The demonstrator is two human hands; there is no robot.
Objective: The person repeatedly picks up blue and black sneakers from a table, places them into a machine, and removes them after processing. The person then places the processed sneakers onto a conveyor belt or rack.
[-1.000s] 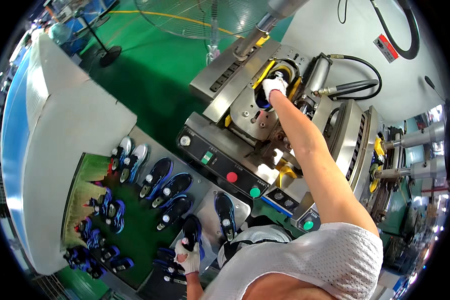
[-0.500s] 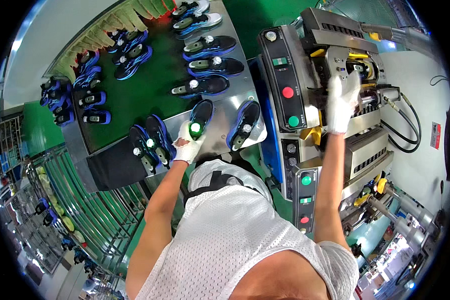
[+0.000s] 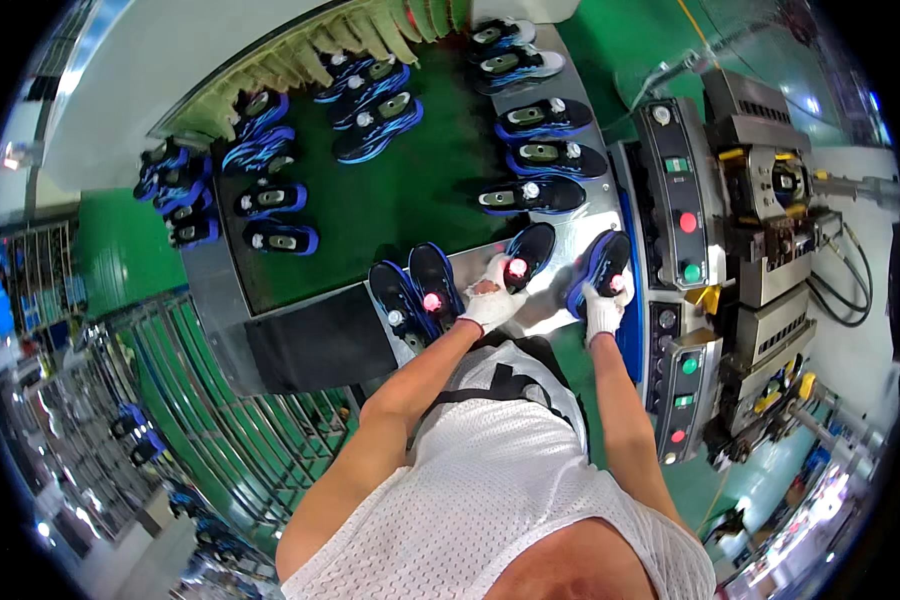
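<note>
Both my hands wear white gloves. My left hand (image 3: 490, 305) closes round the heel end of a black sneaker (image 3: 536, 243), which lies on the metal edge with a pink-lit round piece at its opening. At the table's right end, my right hand (image 3: 605, 308) grips the heel of another black sneaker (image 3: 604, 262) with a blue-purple sole. Its fingers wrap beside a round pale piece on that shoe. Left of my left hand, two more black-and-blue sneakers (image 3: 430, 275) lie side by side, one showing a pink light.
A row of sneakers (image 3: 535, 195) runs up the table's right side. More sneakers (image 3: 378, 128) sit on the green surface (image 3: 370, 225) before a fringed curtain (image 3: 300, 70). To the right stands a machine with button panels (image 3: 682, 190). Metal racks (image 3: 240, 440) stand lower left.
My right hand has come away from the machine and down onto the rightmost sneaker. My left hand stays on its sneaker, whose light turned from green to pink. The view has shifted left.
</note>
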